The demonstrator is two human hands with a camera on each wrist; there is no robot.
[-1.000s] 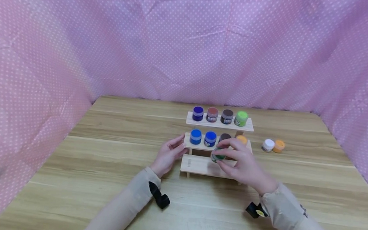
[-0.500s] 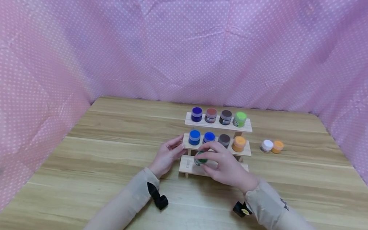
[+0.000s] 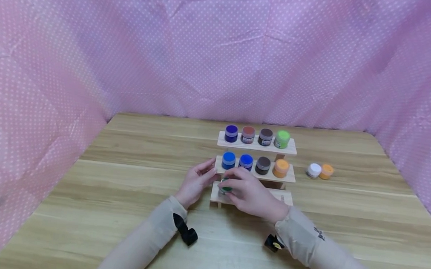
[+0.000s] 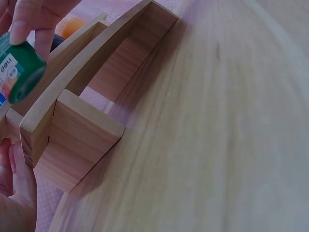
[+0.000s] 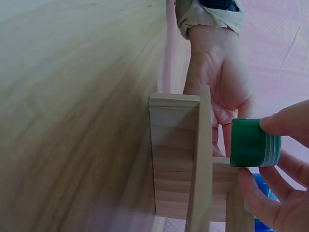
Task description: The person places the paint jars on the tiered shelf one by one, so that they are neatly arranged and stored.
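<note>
My right hand pinches a small green paint jar by its rim, between thumb and fingers. In the right wrist view the jar is just off the lowest shelf of a three-step wooden rack. Its label faces the left wrist view. At the rack's left end, my left hand rests with relaxed fingers touching the side. Light blue, dark blue, dark brown and orange paint jars stand on the middle shelf. The right hand partly covers the dark blue one.
Purple, red-brown, dark brown and light green jars line the top shelf. A white jar and another orange jar stand on the table right of the rack. Pink dotted cloth hangs behind.
The right hand has carried the green paint jar leftward and slightly down, from before the middle shelf to the lowest shelf's left end. The left hand has stayed at the rack.
</note>
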